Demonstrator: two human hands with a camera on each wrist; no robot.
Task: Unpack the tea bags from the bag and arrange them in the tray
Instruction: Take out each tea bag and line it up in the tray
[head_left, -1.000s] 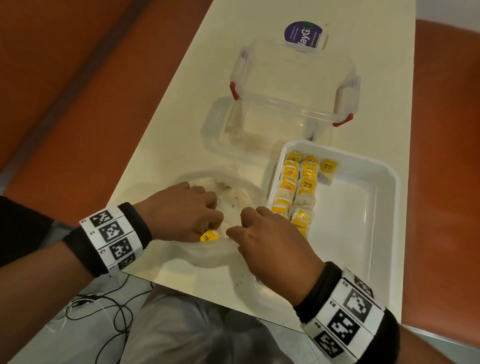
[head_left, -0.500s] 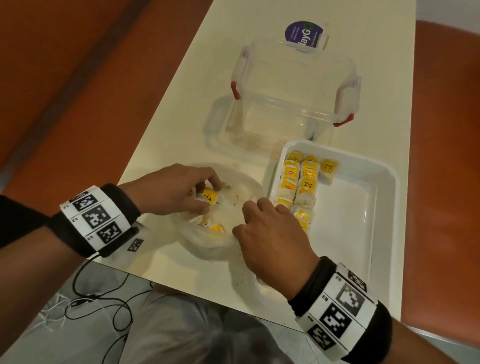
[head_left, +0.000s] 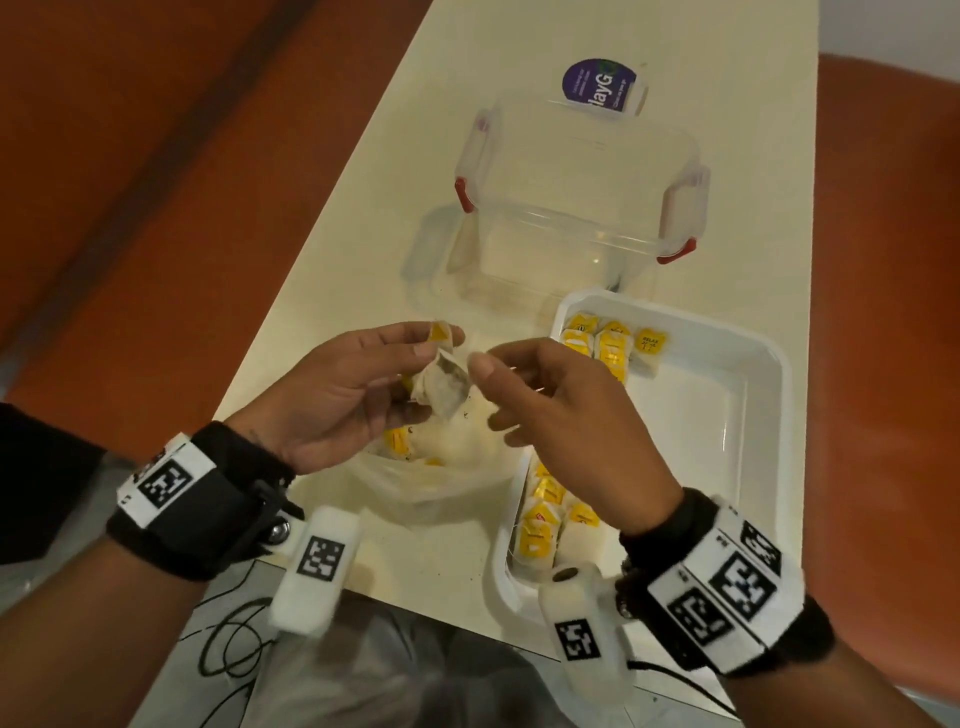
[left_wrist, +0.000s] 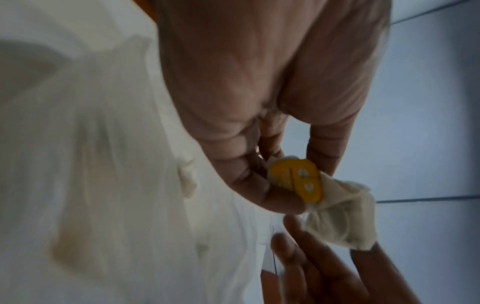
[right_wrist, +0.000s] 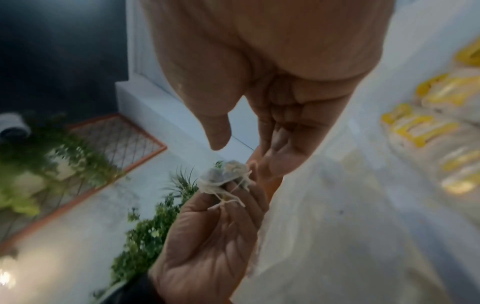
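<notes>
My left hand (head_left: 434, 345) is raised above the crumpled plastic bag (head_left: 447, 475) and pinches a tea bag (head_left: 441, 387) by its yellow tag (head_left: 440, 331). The left wrist view shows the tag (left_wrist: 296, 181) between thumb and fingers, with the pouch (left_wrist: 342, 220) hanging beside it. My right hand (head_left: 491, 387) hovers just right of the pouch, fingers relaxed and apart, holding nothing (right_wrist: 249, 148). The white tray (head_left: 727, 467) lies to the right, with rows of yellow-tagged tea bags (head_left: 602, 343) along its left side. More tea bags (head_left: 397, 441) remain inside the plastic bag.
A clear plastic box (head_left: 576, 208) with red clips stands behind the tray, and its lid with a purple label (head_left: 597, 85) lies beyond it. The table edge (head_left: 415, 608) is near my wrists. Cables (head_left: 228, 649) trail on the floor below.
Both hands have come up out of the plastic bag. The left hand has lifted a tea bag by its tag; the right hand has let go of the bag and risen beside it.
</notes>
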